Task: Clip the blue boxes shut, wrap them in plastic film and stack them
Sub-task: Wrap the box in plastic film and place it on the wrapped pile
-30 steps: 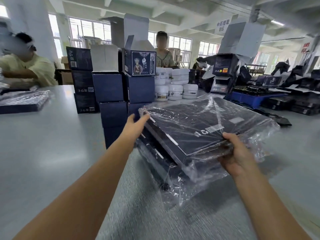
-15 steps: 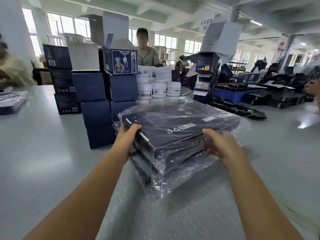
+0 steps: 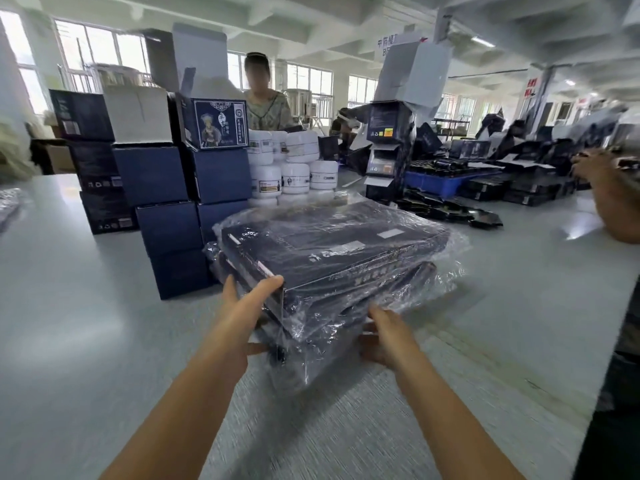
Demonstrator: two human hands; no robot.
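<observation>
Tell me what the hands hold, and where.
The wrapped boxes: left hand has its grip on the near-left corner, right hand on the near edge.

The wrapped boxes [image 3: 332,258] are lying stacked on the table [image 3: 69,323]. The left hand [image 3: 247,306] is holding their near left corner, the right hand [image 3: 388,336] their near edge. Cartons [image 3: 162,209] are standing stacked just behind on the left, jars [image 3: 294,168] are sitting behind, and a crate [image 3: 446,183] is sitting farther right.
</observation>
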